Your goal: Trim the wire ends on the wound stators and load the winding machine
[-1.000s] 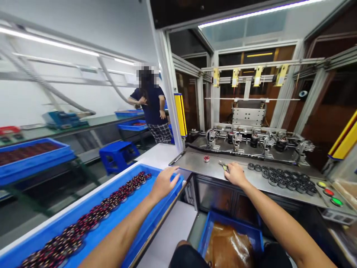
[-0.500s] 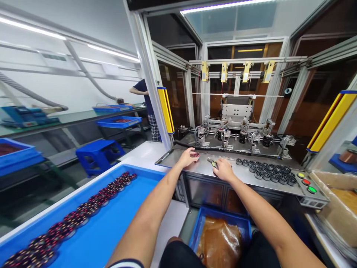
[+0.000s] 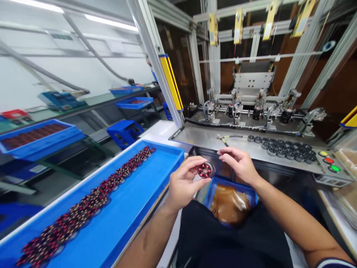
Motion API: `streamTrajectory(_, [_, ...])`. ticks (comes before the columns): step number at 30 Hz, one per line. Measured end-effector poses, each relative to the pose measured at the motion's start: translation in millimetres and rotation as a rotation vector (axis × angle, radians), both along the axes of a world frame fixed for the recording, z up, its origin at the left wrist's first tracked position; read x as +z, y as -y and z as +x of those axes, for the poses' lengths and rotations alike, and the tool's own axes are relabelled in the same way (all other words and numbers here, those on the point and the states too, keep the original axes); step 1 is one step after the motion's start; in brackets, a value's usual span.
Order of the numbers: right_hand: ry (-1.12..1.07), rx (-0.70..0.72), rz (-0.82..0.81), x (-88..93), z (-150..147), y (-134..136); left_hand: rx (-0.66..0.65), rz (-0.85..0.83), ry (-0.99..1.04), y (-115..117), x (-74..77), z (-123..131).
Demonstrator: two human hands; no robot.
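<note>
My left hand (image 3: 184, 182) pinches a motor stator (image 3: 205, 170) between thumb and fingers. Its round black body carries a ring of red-wound coils facing me. To its right my right hand (image 3: 240, 163) hovers with fingers stretched toward the stator and slightly apart; nothing shows between them. Wire cutters (image 3: 225, 141) with green and black handles lie on the metal ledge (image 3: 192, 136) beyond my hands. Further right on that ledge stand rows of black unwound stators (image 3: 290, 149). A long blue tray (image 3: 134, 208) at my left holds a dense band of red-and-copper wound stators (image 3: 92, 201).
A winding machine (image 3: 251, 108) with several heads stands behind the ledge, framed by metal posts. Yellow, red and green buttons (image 3: 329, 160) sit at the ledge's right end. Below my hands is a blue bin (image 3: 255, 199) holding a brown plastic bag. Blue stool (image 3: 124, 132) stands left.
Both hands have come back from the ledge toward me, the left bringing the stator. My right hand has let go of the cutters, which stay on the ledge. The view has tilted down.
</note>
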State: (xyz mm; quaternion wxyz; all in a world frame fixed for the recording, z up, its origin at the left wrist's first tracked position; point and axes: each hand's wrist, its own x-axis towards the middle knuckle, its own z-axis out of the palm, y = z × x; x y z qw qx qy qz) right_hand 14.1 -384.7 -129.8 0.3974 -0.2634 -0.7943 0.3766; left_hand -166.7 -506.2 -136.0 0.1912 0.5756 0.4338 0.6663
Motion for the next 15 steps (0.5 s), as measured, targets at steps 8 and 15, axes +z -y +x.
streamTrajectory(8, [-0.232, 0.210, -0.487, 30.2, 24, 78, -0.036, 0.186, -0.136, 22, 1.7, 35])
streamTrajectory(15, [-0.182, 0.697, -0.732, 16.9, 61, 43, -0.225, 0.128, 0.071, 26, 2.3, 38])
